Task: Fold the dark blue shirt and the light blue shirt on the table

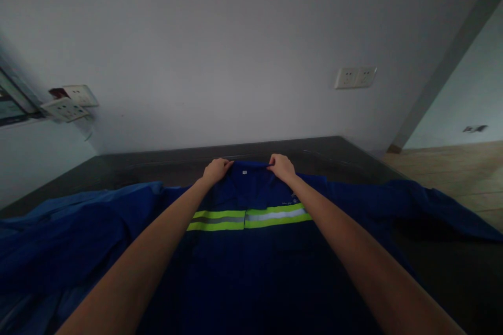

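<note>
A dark blue work jacket (251,267) with a yellow and silver reflective band across the chest lies front up on a dark table. Its collar points away from me, and a small white label shows inside the neck. My left hand (217,170) pinches the left corner of the collar. At the collar's right corner, my right hand (282,166) has thumb and fingers closed on the cloth. The jacket's right-side sleeve (412,199) stretches out over the table's right edge. Both forearms cover parts of the jacket front.
More blue cloth (70,230) lies heaped on the left. The dark table (129,165) meets a pale wall at its far edge. Wall sockets (356,78) sit at the right, and a power strip (65,109) hangs by another socket at the left. Wooden flooring (456,167) shows at right.
</note>
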Motion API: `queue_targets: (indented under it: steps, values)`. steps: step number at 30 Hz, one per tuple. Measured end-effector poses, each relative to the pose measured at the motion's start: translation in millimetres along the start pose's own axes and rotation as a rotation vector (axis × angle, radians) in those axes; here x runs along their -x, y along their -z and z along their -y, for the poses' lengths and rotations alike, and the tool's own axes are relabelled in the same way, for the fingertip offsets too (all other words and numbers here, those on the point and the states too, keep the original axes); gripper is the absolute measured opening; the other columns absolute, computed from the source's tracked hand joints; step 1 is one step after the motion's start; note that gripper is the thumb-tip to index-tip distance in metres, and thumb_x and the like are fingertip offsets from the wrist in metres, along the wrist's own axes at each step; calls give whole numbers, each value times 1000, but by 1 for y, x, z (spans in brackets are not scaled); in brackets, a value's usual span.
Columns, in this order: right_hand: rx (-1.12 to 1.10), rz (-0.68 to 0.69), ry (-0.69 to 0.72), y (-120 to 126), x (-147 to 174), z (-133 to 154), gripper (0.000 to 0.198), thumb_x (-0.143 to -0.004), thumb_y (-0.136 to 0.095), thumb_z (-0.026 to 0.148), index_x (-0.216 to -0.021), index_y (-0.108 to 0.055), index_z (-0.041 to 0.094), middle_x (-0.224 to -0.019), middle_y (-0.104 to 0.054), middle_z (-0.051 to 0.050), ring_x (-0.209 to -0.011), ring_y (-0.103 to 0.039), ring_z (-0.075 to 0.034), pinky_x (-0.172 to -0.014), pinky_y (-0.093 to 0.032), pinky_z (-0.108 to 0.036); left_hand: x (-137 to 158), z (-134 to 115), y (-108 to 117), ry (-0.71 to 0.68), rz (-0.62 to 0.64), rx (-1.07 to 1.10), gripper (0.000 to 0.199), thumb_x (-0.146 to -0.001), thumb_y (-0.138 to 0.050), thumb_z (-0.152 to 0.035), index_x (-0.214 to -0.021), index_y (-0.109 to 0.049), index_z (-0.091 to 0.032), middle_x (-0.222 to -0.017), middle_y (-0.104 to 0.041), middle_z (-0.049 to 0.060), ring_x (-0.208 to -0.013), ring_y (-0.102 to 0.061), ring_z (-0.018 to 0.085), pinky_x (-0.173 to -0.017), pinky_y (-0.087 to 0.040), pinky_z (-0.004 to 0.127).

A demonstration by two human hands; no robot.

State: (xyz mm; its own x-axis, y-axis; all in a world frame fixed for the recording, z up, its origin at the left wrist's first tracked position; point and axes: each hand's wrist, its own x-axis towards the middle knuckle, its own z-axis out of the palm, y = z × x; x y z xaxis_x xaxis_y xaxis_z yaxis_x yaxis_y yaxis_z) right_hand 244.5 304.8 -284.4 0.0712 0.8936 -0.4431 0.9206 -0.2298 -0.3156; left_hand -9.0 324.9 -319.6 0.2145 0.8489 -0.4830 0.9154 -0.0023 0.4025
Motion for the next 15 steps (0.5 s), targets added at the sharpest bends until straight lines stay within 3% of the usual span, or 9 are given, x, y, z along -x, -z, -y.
queue_targets:
  steps: [3, 6, 8, 10, 15]
  values:
    - [-119, 12, 18, -2, -2, -2, 16, -78, -70, 36, -82, -66, 21, -92, -69, -3, -88, -63, -18, -75, -44, -24, 2, 0, 3, -11, -14, 8, 41, -93, -39, -46, -91, -73, -23, -88, -72, 7, -84, -66, 22, -74, -49, 28]
    - [-271, 42, -27, -4, -6, -6, 34, -91, -51, 46, -83, -68, 18, -91, -71, -7, -89, -64, -19, -78, -44, -25, 6, -2, 3, -25, -43, 21, 41, -95, -36, -44, -91, -72, -23, -92, -72, 6, -86, -65, 22, -76, -48, 28]
    - [-298, 69, -70, -6, -9, -10, 35, -91, -50, 42, -81, -71, 16, -88, -72, -9, -89, -65, -21, -78, -44, -26, 8, -3, 3, -35, -64, 29, 40, -95, -36, -43, -92, -71, -23, -95, -72, 6, -90, -65, 22, -79, -47, 28]
    - [-322, 99, -96, -7, -11, -14, 24, -85, -60, 35, -78, -72, 15, -84, -72, -9, -86, -66, -21, -75, -45, -25, 10, -3, 1, -45, -81, 35, 40, -95, -37, -43, -91, -70, -23, -96, -72, 6, -91, -65, 22, -81, -47, 28]
    - [-433, 146, -164, -7, -15, -20, 12, -76, -67, 22, -81, -74, 14, -72, -71, -4, -68, -63, -15, -64, -44, -22, 15, -3, 0, -78, -116, 50, 37, -95, -37, -41, -90, -69, -22, -99, -71, 5, -94, -64, 21, -83, -46, 27]
